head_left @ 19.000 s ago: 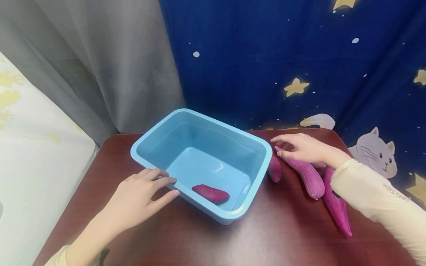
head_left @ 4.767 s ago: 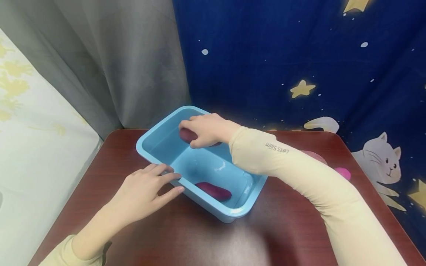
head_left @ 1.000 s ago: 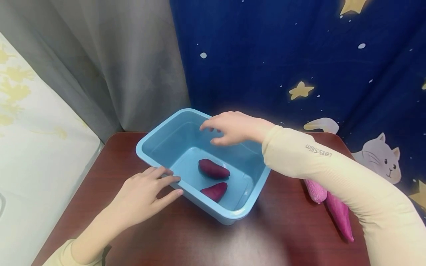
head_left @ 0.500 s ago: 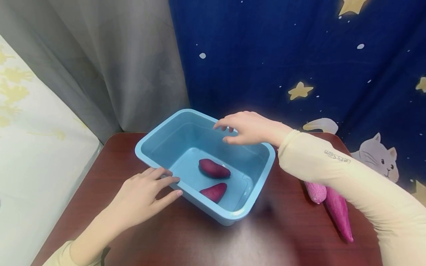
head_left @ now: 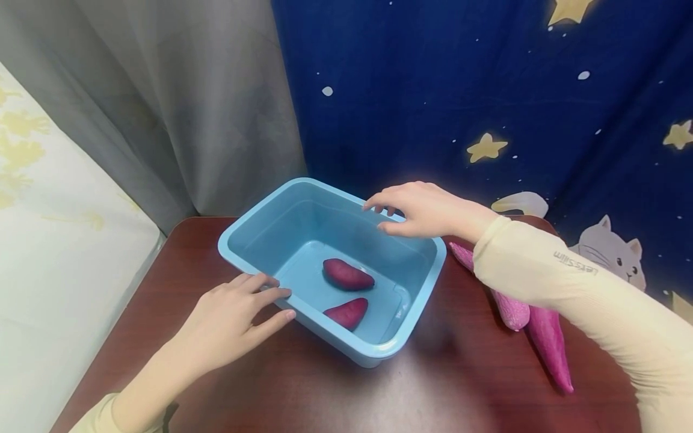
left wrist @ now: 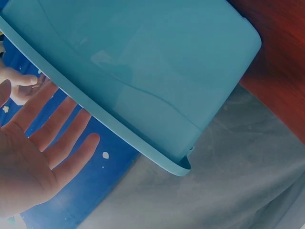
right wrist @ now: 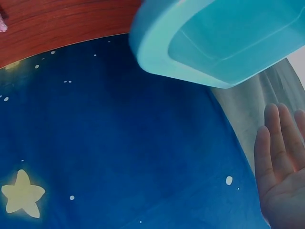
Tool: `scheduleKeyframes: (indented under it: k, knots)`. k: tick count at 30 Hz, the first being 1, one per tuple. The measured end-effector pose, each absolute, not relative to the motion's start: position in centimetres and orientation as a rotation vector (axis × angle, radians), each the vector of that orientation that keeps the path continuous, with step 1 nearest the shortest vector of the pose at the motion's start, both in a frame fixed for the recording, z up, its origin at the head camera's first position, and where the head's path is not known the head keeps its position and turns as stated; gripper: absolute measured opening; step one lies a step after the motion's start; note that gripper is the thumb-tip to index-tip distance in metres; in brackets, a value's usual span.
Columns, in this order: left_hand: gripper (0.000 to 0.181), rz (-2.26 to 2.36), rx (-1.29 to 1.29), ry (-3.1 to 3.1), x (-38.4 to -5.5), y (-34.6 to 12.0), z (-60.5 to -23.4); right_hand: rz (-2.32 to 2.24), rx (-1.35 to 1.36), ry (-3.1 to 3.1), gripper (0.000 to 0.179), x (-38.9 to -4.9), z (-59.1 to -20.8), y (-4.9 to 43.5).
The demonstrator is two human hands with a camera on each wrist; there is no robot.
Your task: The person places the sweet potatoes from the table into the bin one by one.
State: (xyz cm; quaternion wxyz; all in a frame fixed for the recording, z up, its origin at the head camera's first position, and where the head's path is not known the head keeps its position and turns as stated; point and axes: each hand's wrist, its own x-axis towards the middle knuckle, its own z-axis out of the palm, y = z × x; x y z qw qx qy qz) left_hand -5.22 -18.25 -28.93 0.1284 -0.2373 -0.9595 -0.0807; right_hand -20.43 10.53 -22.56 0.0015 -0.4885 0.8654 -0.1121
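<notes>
1. Head view: the tub point(head_left: 373, 347) stands on the bench point(head_left: 303, 397); inside, on its floor, lie the far dark root point(head_left: 348, 274) and the near dark root point(head_left: 348, 313), the latter partly hidden by the rim.
2. The left hand point(head_left: 233, 319) rests relaxed fingers on the tub's near left rim, thumb spread.
3. The right hand point(head_left: 425, 209) hovers over the far rim, fingers loosely bent, thumb wide apart, grasping nothing.
4. Right of the tub, the pale pink root point(head_left: 512, 313), partly behind the sleeve point(head_left: 557, 276), lies close beside the bright pink root point(head_left: 551, 349).

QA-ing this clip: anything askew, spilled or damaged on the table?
Nothing looks spilled or damaged. Only mild oddity: the blue tub sits skewed, not square to the far edge of the table.
</notes>
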Motion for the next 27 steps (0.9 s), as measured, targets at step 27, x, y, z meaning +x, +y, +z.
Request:
scheduleKeyframes:
  k: [27]
  knots:
    - [0.035, -0.233, -0.683, -2.795, -4.9, -18.0, -28.7, -0.464, -1.450, 2.829, 0.036, -19.9, -23.0, 15.5]
